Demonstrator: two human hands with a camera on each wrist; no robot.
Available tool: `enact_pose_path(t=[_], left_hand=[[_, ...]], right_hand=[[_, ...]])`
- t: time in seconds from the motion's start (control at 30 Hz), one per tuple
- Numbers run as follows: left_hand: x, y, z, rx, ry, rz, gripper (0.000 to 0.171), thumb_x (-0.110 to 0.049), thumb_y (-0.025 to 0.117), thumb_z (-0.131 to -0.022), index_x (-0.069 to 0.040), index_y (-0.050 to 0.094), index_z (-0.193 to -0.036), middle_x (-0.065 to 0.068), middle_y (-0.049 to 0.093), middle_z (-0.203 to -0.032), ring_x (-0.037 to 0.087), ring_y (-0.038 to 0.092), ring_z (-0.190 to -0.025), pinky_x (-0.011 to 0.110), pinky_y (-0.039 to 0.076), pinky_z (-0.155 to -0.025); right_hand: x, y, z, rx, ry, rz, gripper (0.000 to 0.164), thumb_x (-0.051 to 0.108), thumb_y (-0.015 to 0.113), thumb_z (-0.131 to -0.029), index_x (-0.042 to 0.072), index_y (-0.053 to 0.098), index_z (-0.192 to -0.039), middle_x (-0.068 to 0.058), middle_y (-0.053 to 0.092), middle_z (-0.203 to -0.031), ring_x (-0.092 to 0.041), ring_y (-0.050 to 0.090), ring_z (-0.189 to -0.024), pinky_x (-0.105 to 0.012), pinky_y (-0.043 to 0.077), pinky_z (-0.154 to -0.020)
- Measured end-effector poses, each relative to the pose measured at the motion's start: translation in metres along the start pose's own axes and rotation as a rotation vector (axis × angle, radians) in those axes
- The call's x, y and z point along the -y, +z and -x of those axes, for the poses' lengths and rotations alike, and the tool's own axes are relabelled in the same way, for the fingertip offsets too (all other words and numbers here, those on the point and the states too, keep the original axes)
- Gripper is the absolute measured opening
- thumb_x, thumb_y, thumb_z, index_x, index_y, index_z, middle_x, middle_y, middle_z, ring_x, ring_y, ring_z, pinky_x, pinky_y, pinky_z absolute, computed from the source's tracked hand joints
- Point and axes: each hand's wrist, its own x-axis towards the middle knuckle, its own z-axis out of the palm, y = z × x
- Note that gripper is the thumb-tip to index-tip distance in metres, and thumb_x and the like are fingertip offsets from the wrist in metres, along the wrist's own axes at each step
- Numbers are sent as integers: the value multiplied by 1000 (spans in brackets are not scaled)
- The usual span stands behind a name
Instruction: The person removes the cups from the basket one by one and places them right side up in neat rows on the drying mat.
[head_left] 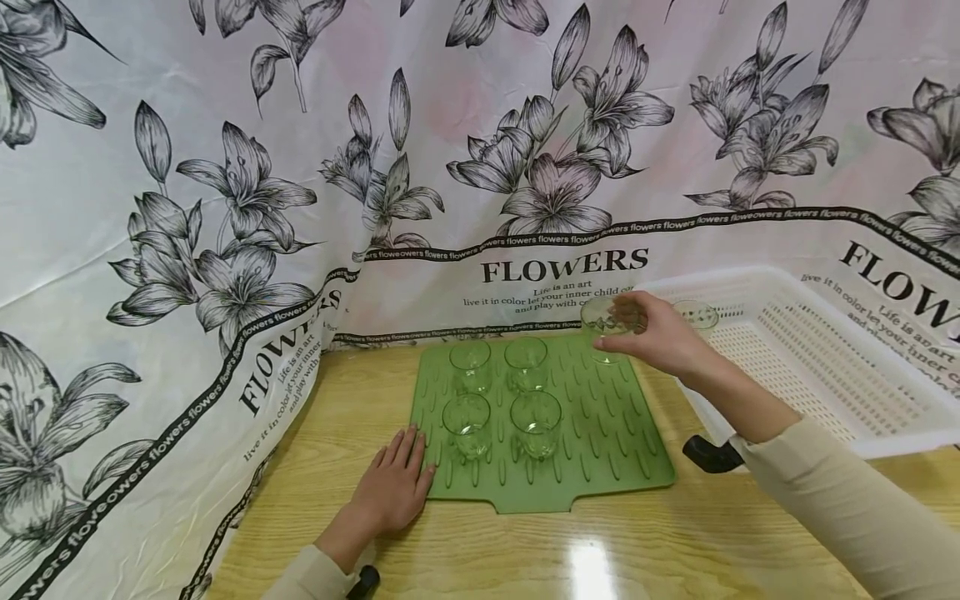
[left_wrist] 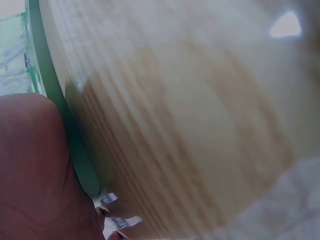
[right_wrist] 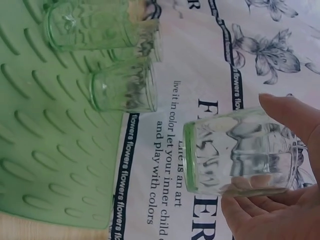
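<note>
My right hand (head_left: pixel 663 335) grips a clear drinking glass (head_left: pixel 597 321) above the far right part of a green ribbed mat (head_left: pixel 615 462). In the right wrist view, thumb and fingers hold that glass (right_wrist: pixel 240 155) from opposite sides, its thick base turned toward the mat. Several similar glasses stand in two rows on the mat's left half, among them a front left glass (head_left: pixel 467 425) and a front right glass (head_left: pixel 536 425). My left hand (head_left: pixel 393 483) lies with fingers extended at the mat's left edge, touching it. The left wrist view shows only part of that hand (left_wrist: pixel 32 165).
A white perforated plastic basket (head_left: pixel 817 425) stands at the right, with another glass (head_left: pixel 696 315) at its left end. A flower-printed cloth (head_left: pixel 420 292) hangs behind and to the left of the wooden table (head_left: pixel 480 550).
</note>
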Motion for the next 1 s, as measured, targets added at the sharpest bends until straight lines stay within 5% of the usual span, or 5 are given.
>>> enact_pose_path(t=[0.2, 0.5, 0.77, 1.0], left_hand=[[7, 10, -3, -14, -1, -24, 66, -45, 26, -113, -2, 23, -163, 18, 14, -170, 38, 14, -156, 58, 22, -122], [0, -2, 4, 2, 5, 34, 65, -43, 28, -113, 1, 25, -161, 21, 16, -169, 41, 15, -155, 60, 21, -121], [10, 17, -7, -18, 7, -25, 65, -45, 27, -113, -4, 25, -163, 17, 14, -170, 38, 15, -156, 59, 23, -121], [13, 19, -10, -33, 13, -32, 65, -46, 27, -113, -4, 25, -163, 16, 14, -170, 38, 15, -156, 59, 23, -121]], right_hand=[[-3, 10, -6, -64, 8, 12, 93, 30, 81, -90, -5, 28, -157, -28, 43, -152, -45, 43, -137, -60, 35, -114], [-10, 24, -14, -113, 38, -37, 89, 29, 80, -91, -5, 29, -156, -26, 42, -153, -45, 42, -139, -59, 35, -115], [-23, 40, -23, -144, 85, -64, 91, 28, 78, -92, -2, 23, -158, -26, 37, -156, -46, 36, -142, -61, 34, -114], [-38, 52, -30, -195, 160, -119, 96, 28, 78, -92, -4, 17, -160, -28, 31, -159, -48, 30, -146, -59, 31, -118]])
